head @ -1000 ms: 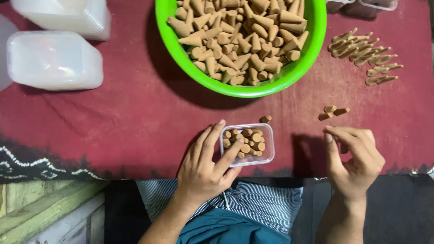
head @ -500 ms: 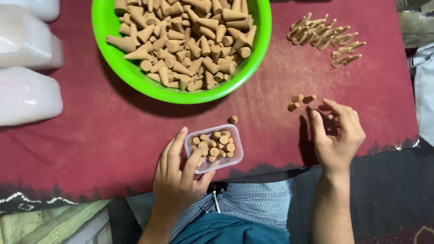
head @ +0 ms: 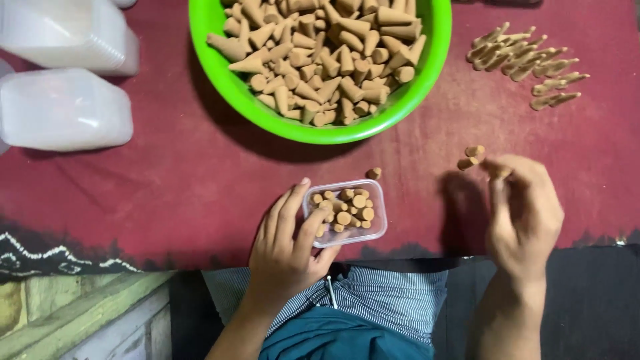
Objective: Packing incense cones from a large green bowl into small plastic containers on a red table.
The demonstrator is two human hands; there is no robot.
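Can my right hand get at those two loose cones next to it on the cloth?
Probably yes. The right hand has its fingertips right beside the two loose cones on the red cloth, and nothing lies between them.

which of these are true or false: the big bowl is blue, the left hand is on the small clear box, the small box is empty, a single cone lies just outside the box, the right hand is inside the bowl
1. The big bowl is blue. False: it is bright green and full of tan cones.
2. The left hand is on the small clear box. True: its fingers rest on the box's left side.
3. The small box is empty. False: it holds a cluster of cones standing on end.
4. A single cone lies just outside the box. True: it sits on the red cloth by the box's upper right corner.
5. The right hand is inside the bowl. False: it is over the cloth by a few loose cones, a cone at its fingertips.
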